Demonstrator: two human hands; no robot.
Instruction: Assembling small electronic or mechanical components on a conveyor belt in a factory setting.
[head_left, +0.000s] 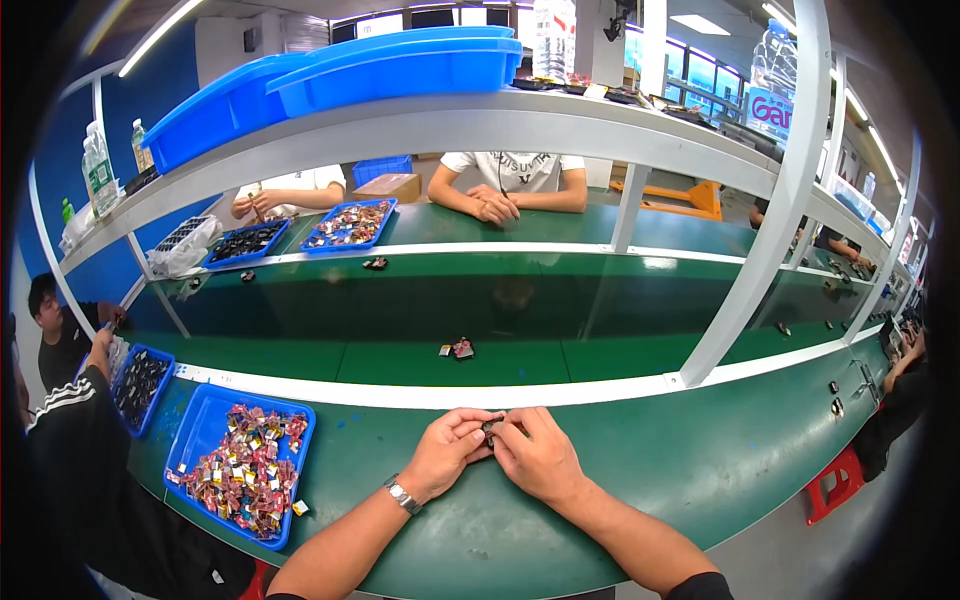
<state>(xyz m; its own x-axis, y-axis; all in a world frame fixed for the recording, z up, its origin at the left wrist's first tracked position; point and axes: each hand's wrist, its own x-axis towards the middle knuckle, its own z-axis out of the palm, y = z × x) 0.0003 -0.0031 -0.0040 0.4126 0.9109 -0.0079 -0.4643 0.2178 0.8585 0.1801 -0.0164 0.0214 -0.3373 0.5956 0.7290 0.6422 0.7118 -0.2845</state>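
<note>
Both my hands meet over the green worktop (600, 470), just in front of the white rail. A small dark part (490, 430) sits between their fingertips, mostly covered, so its exact kind cannot be made out. My left hand (447, 447), with a metal watch on its wrist, pinches the part from the left. From the right, my right hand (540, 455) has its fingers bent down onto the same part. To the left of my forearm stands a blue tray (308, 440) heaped with small red, white and yellow wired pieces (240, 475).
A smaller blue tray (150, 365) of black parts stands farther left, beside a person in black. Beyond the white rail (430, 393), a small red-and-white piece (460, 348) lies on the green belt. A slanted white post (755, 230) rises at right. Blue bins (390, 75) sit on the shelf overhead.
</note>
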